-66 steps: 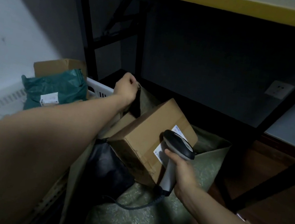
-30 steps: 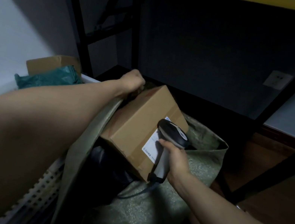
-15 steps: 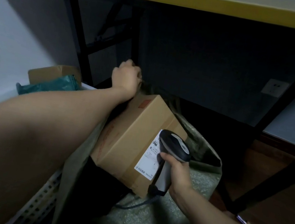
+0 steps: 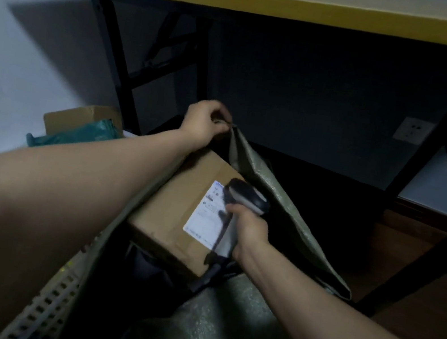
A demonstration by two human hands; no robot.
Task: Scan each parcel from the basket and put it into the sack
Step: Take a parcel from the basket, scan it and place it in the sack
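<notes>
A brown cardboard parcel with a white label lies tilted in the mouth of the green woven sack. My left hand grips the sack's far rim and holds it up. My right hand grips the handle of a black-and-grey barcode scanner, whose head lies over the parcel's label. A dark parcel sits inside the sack under the box. At the left, the white perforated basket holds a teal bag parcel and a cardboard box, partly hidden by my left arm.
A yellow-edged table on black folding legs stands over the sack. A wall socket is at the back right. Wooden floor lies to the right. The scanner's cable trails down toward the sack's front.
The box has sunk a little deeper into the sack. My left hand has lifted the sack's rim higher and to the right. The scanner stays against the label.
</notes>
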